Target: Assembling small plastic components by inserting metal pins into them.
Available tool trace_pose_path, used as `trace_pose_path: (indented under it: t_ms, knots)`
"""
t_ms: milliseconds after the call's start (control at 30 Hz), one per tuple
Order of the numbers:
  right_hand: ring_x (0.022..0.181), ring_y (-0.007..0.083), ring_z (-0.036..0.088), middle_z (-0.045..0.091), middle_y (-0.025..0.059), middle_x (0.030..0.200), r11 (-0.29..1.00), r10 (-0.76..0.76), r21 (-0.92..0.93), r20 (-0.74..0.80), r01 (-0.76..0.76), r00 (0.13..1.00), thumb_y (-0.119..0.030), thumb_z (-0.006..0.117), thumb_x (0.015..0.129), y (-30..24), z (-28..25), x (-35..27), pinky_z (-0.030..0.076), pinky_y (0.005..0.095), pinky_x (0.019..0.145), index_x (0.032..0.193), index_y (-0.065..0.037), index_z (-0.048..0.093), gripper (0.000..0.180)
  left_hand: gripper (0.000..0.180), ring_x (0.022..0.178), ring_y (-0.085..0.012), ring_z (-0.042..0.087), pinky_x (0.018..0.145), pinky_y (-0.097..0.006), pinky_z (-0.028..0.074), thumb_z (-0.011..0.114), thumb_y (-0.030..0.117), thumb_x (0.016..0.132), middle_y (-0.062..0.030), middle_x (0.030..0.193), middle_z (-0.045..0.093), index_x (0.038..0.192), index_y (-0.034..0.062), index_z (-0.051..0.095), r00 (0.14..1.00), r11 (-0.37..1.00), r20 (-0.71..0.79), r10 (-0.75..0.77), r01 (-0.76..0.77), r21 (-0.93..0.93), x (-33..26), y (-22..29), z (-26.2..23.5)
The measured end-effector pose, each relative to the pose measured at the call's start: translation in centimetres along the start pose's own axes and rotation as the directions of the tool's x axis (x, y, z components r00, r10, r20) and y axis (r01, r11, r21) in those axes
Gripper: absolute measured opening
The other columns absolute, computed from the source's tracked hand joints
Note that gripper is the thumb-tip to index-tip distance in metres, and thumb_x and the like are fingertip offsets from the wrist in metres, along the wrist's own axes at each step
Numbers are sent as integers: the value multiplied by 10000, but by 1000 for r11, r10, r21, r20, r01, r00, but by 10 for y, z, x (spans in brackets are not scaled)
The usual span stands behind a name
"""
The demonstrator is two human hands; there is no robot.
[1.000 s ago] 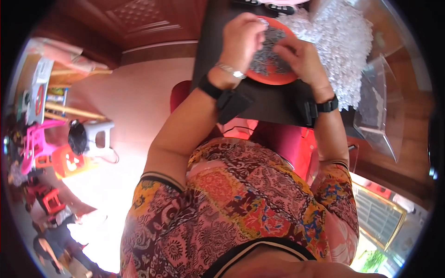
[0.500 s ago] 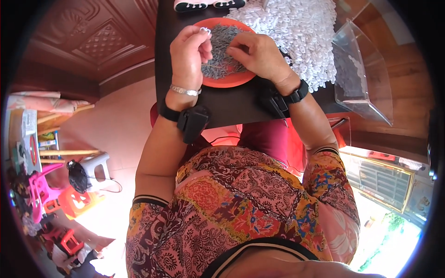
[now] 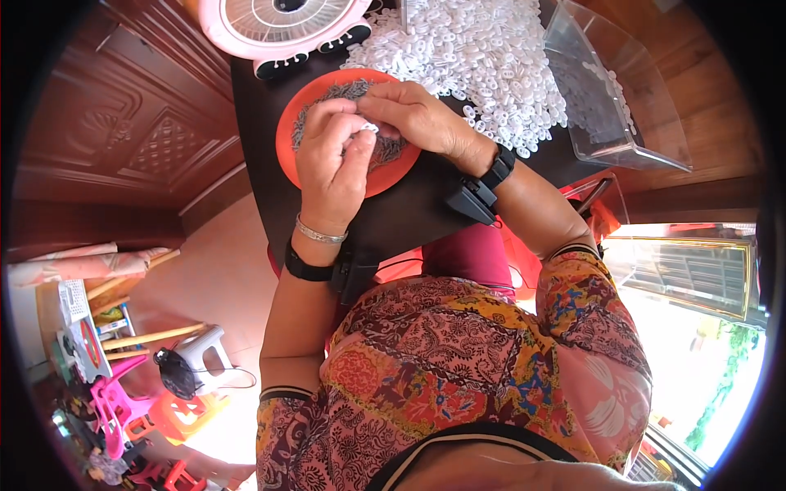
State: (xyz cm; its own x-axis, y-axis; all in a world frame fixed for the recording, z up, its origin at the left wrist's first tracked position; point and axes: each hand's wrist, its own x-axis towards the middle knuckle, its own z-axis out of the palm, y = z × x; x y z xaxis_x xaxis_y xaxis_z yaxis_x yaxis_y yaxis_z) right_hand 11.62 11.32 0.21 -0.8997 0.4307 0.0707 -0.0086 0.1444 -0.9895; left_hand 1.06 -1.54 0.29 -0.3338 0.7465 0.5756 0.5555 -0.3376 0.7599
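My left fingers [image 3: 357, 155] pinch a white piece [image 3: 370, 128]; right fingers [image 3: 386, 100], I can't tell; beneath, a red bowl [image 3: 288, 153] holds grey bits [image 3: 386, 153].

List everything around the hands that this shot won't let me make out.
All in the head view:
- Full shape of the white piece in the left hand: small, partly covered by that hand.
- Whether the right hand holds anything: its grip hides it.
- Middle of the orange dish: covered by both hands.
- Top of the pink fan: cut off by the upper edge.
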Motion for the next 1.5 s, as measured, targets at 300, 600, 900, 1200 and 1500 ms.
trace_pose_path:
  t_ms: [300, 600, 900, 1200, 1500]
  knots:
    - [630, 56, 421, 466, -36, 666, 987, -110, -115, 48, 115, 993, -214, 468, 954, 0, 4, -4, 371, 221, 570, 803, -29, 545, 251, 58, 671, -130, 488, 623, -250, 398, 572, 37, 830, -48, 780, 525, 813, -15, 553, 997, 990, -2, -74, 74, -124, -3, -10, 0]
    - [708, 72, 488, 541, -2, 741, 956, -225, -194, 7, 222, 974, -125, 508, 919, 13, 7, 1, 427, 231, 657, 846, -4, 544, 145, 109, 706, -116, 551, 654, -243, 418, 546, 98, 863, -40, 794, 598, 889, 3, 592, 870, 645, 77, -487, 417, -641, -4, -20, -3]
    - [722, 60, 495, 545, -4, 757, 980, -165, -121, -68, 156, 984, -83, 531, 892, 3, -3, 0, 428, 219, 668, 863, -1, 559, 92, 107, 619, -79, 503, 576, -211, 379, 544, 127, 875, -13, 706, 561, 851, 28, 579, 869, 683, 93, -487, 445, -579, 1, -16, -8]
    - [758, 65, 541, 608, 4, 794, 908, -346, -263, -36, 325, 938, -70, 598, 882, -1, -5, -4, 459, 221, 703, 929, 8, 619, 94, 105, 577, -46, 445, 519, -189, 345, 540, 130, 862, 9, 665, 519, 802, 44, 543, 879, 772, 91, -467, 456, -442, -1, -12, -2]
    - [795, 72, 570, 634, 21, 827, 945, -276, -185, -14, 269, 961, -66, 611, 873, -3, -8, -6, 469, 225, 737, 930, 7, 635, 95, 96, 589, -52, 453, 527, -189, 352, 540, 123, 864, 9, 667, 515, 824, 38, 554, 873, 783, 110, -475, 476, -400, -1, -12, -2]
